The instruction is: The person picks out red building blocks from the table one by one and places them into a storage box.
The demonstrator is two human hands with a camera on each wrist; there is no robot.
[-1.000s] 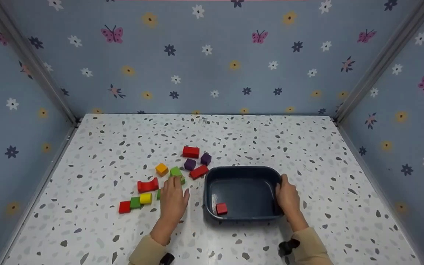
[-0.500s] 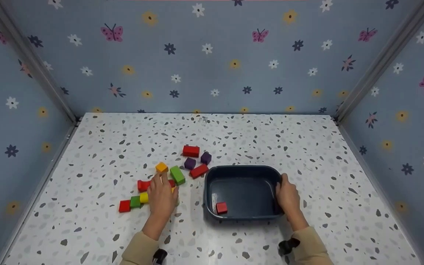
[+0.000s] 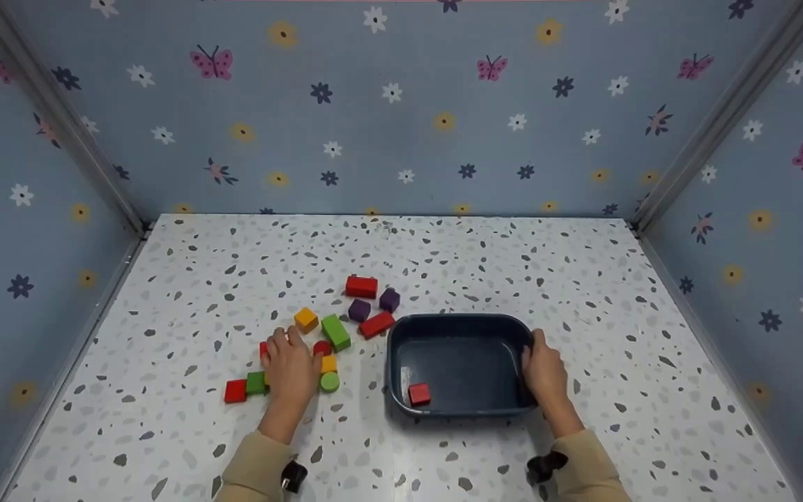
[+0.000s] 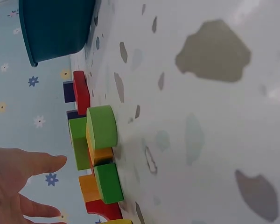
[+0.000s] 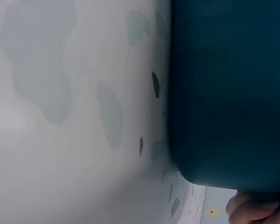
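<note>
My left hand hovers over a group of toy blocks, covering part of a red arch block. In the left wrist view its thumb and fingers reach out apart, with nothing between them. Beside the hand lie a light green cylinder, an orange-yellow block, a round red piece and a light green block. My right hand grips the right rim of a dark blue rectangular bin. One red cube sits in its front left corner.
Beyond the left hand are an orange cube, two purple cubes and two red blocks. A red cube and a green cube lie to its left. Patterned panels enclose the speckled table.
My left hand has moved left across the blocks, uncovering the light green block, the cylinder, the orange-yellow block and the round red piece. The right hand and bin have stayed put.
</note>
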